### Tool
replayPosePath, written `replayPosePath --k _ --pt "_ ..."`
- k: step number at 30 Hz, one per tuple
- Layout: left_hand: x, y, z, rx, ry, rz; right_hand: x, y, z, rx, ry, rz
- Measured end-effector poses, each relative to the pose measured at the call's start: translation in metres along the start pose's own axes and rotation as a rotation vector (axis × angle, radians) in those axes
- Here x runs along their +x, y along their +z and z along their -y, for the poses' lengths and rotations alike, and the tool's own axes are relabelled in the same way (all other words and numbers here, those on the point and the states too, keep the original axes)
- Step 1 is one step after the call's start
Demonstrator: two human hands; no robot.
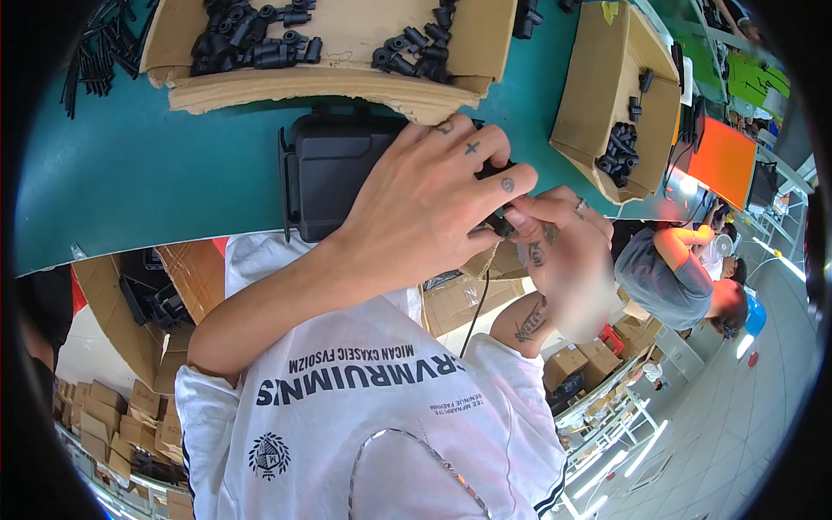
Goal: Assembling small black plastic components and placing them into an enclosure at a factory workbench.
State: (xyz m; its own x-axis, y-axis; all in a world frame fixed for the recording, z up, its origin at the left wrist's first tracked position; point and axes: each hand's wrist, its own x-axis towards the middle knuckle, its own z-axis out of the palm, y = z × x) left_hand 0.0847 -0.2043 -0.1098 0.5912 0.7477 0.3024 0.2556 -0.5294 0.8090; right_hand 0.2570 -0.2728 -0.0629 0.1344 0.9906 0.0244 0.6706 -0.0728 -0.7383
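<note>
A black plastic box-shaped device [334, 169] lies on the teal table [147, 173] near its front edge. My left hand [425, 204] rests over the device's right side, fingers curled around it. My right hand [563, 238] meets the left at the device's right end, pinching a small black part [500, 225]. A thin black cable [475, 312] hangs down from that spot. The device's right end is hidden under my fingers.
A flat cardboard tray [329, 82] with several black plastic fittings lies behind the device. A cardboard box [607, 95] with more fittings stands at the right. Black rods [95, 52] lie far left. Another person [676, 269] sits at the right. Stacked cartons [113, 416] are below left.
</note>
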Motion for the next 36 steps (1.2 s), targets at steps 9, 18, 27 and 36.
replayPosePath --k 9,18,27,36 --pt "-0.001 0.003 -0.001 -0.009 -0.031 -0.016 -0.001 0.005 -0.009 0.09 -0.054 -0.019" --pt "-0.001 0.003 -0.002 0.017 -0.029 0.026 -0.002 0.013 -0.055 0.744 -0.026 0.1" --pt "-0.002 -0.002 0.0 0.053 0.007 0.044 -0.002 0.003 -0.056 0.572 -0.148 0.014" --pt "-0.039 -0.05 -0.014 0.02 0.164 0.015 0.016 -0.014 -0.006 -0.105 -0.292 0.296"
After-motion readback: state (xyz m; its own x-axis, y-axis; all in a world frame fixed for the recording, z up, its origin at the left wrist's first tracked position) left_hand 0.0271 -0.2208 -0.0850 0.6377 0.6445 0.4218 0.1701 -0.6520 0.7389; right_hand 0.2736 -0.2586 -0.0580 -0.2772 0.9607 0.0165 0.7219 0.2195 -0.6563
